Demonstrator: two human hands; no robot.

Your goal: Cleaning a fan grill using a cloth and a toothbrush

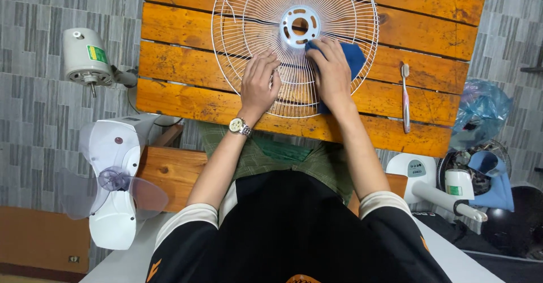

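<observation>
Pressing flat, the right hand (331, 74) pins a blue cloth (353, 57) against the white fan grille (294, 45), fingers spread over the fabric rather than clenched round it. Over at nine o'clock from it, the left hand (259, 85) lies open on the wires, palm down, grasping nothing, just steadying the rim; a wristwatch (239, 126) sits on that wrist. Only the head view to go on: the grille lies face-up on the orange wooden table (430, 0), hub ring (300, 26) at twelve o'clock from both hands. A toothbrush (405, 96) rests at three o'clock, well apart. Fan motor (85, 57) and fan body (116, 175) wait on the floor at nine. To wipe well, I'd judge: follow the wires outward, keep the left palm firmly down so the grille can't spin
</observation>
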